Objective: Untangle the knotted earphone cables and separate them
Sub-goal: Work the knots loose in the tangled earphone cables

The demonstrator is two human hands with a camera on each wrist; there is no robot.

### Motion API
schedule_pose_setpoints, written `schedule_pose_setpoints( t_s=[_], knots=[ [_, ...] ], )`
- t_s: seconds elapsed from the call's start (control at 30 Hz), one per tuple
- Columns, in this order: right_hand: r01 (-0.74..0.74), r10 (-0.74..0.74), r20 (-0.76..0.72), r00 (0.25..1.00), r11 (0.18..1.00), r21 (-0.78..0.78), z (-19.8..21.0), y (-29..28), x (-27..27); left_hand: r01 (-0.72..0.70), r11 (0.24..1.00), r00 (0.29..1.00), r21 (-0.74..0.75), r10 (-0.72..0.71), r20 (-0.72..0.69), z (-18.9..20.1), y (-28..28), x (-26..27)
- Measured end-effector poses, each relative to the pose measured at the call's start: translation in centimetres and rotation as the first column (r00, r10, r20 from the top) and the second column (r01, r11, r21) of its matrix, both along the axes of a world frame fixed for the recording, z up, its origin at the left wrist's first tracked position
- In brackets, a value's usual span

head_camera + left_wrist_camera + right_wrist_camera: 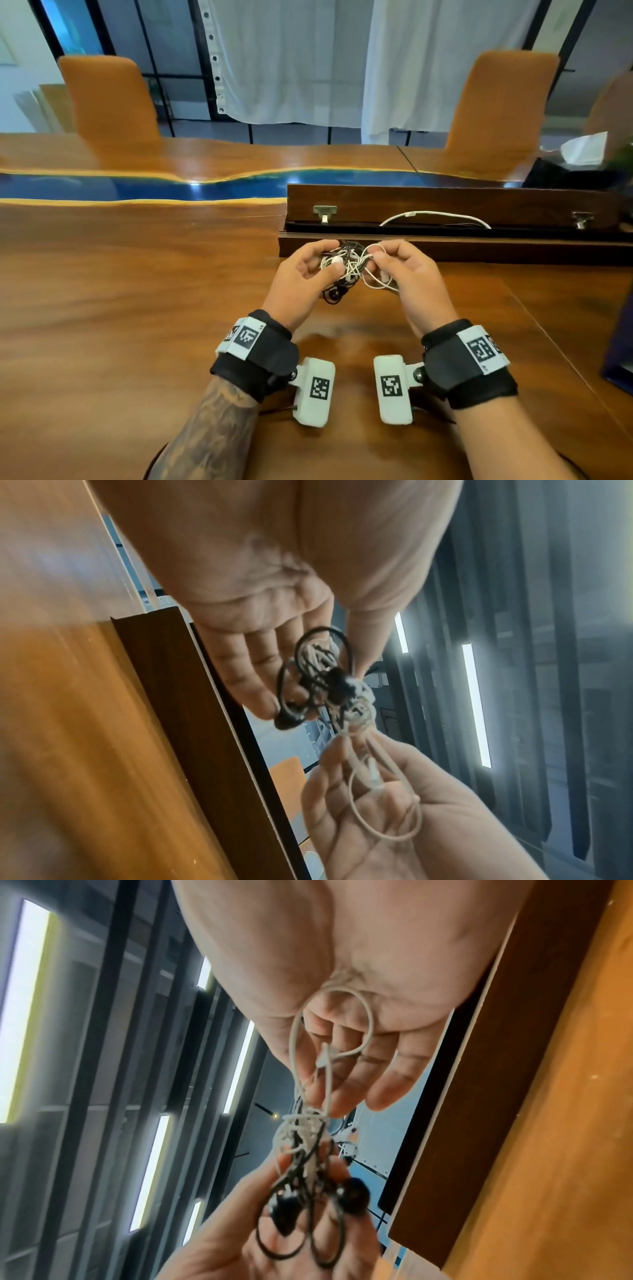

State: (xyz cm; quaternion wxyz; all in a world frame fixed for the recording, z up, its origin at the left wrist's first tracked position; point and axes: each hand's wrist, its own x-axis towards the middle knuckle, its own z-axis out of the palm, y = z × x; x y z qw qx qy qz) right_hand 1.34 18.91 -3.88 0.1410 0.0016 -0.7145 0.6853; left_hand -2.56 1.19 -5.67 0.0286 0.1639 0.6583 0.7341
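Core of the knotted earphone cables (349, 265) hidden between the hands, black earbuds (354, 1195) motion-blurred, worktop (85, 750) smeared, right chair (613, 106) cut off by the edge

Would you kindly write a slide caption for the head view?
Both hands, left and right, hold a knot of black and white earphone cables above a wooden table.

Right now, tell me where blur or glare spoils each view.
Head view: sharp on the cable tangle, glare on the table. Left wrist view: table edge smeared, black earbud soft. Right wrist view: ceiling lights blown out, black earbuds blurred.
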Motion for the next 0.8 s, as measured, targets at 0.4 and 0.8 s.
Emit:
schedule_pose_setpoints(
  t_s=[0.4,0.8],
  knots=[
    [0.066,-0.043,-0.202,0.978,0.992,0.110,-0.4,-0.7,2.1,-0.167,0.986,0.979,0.026,0.169,-0.113,0.3,-1.0,2.2],
    [-0.097,0.111,-0.067,0.992,0.978,0.183,-1.0,-1.2,2.1,-0.003,0.997,0.993,-0.083,-0.007,-0.115,0.0,-0.4,2.6]
  ],
)
